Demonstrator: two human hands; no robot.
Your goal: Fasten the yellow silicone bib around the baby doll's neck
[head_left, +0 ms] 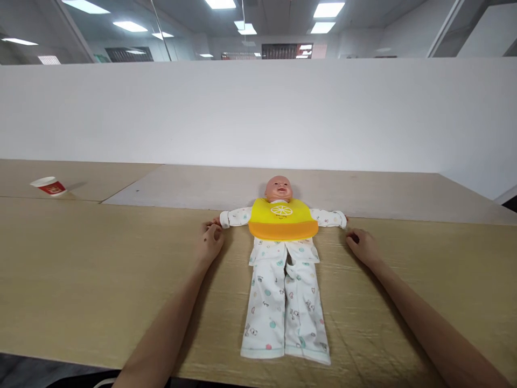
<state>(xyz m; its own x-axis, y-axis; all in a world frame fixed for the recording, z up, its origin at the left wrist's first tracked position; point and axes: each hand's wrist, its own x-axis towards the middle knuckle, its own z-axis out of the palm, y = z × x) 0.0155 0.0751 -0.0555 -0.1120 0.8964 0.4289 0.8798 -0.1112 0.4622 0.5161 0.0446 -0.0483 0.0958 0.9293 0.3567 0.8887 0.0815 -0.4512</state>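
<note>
A baby doll (279, 187) lies on its back with arms stretched out sideways, in white patterned pyjamas (266, 302). Over its chest lies a yellow bib (281, 213) with an orange pocket along the lower edge and a citrus-slice print. My left hand (210, 241) is closed, fingers curled right beside the doll's hand at the left sleeve (238, 216); whether it grips anything is hidden. Just below the cuff of the other sleeve (331, 219), my right hand (363, 246) rests on the table, fingers curled in with nothing visible in them.
A red and white paper cup (51, 186) lies tipped at the far left of the tan table (100, 269). A pale strip (383, 194) runs along the back, against a white partition (258, 113) with glass above. The table's front edge shows at lower left.
</note>
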